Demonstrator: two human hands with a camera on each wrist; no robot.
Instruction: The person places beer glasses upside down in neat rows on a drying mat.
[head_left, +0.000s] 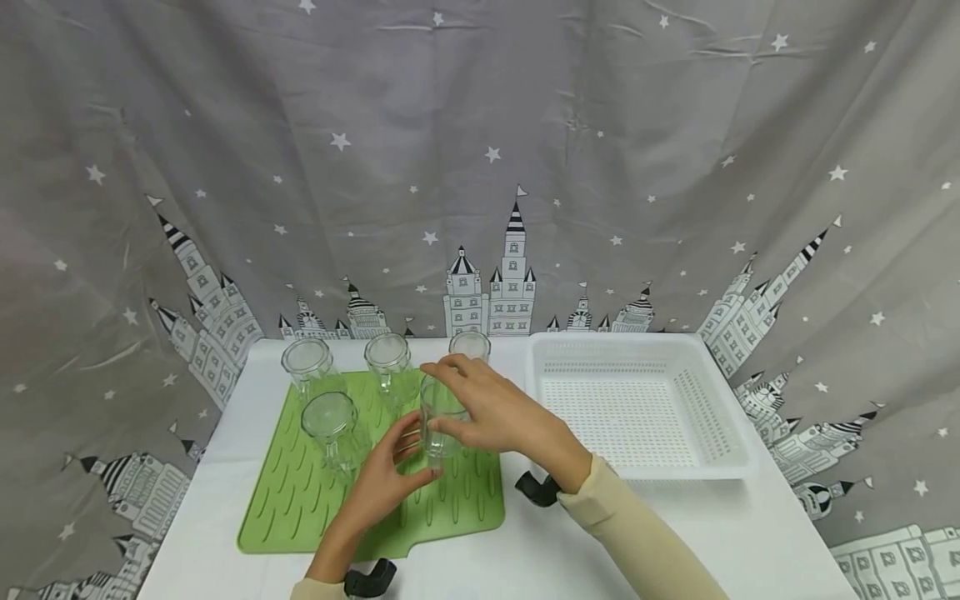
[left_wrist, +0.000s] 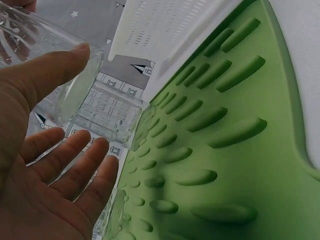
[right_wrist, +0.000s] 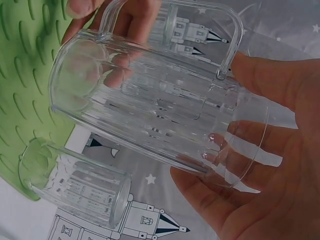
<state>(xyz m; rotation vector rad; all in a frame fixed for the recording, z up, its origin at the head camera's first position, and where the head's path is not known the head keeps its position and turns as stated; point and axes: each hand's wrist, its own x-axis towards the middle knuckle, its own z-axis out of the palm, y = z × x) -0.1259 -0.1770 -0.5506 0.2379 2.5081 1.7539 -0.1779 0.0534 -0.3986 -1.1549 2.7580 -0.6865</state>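
A clear glass mug [right_wrist: 150, 110] with a handle is held above the green drying mat [head_left: 450, 508]. My right hand [head_left: 495, 408] grips it round its upper end, thumb on one side and fingers on the other. Close to the mug's lower end is my left hand [head_left: 390, 467]. In the left wrist view its fingers [left_wrist: 75, 155] are fairly straight and apart from the glass, and the thumb overlaps the mug; whether it touches, I cannot tell. More glass mugs, including a front one [head_left: 330, 417], stand bottom-up on the mat.
To the right of the mat sits a white perforated plastic basket [head_left: 738, 442]. One glass mug [head_left: 470, 343] stands behind my right hand at the mat's far edge. A grey curtain [head_left: 480, 167] with castles and stars hangs behind the white table [head_left: 480, 575].
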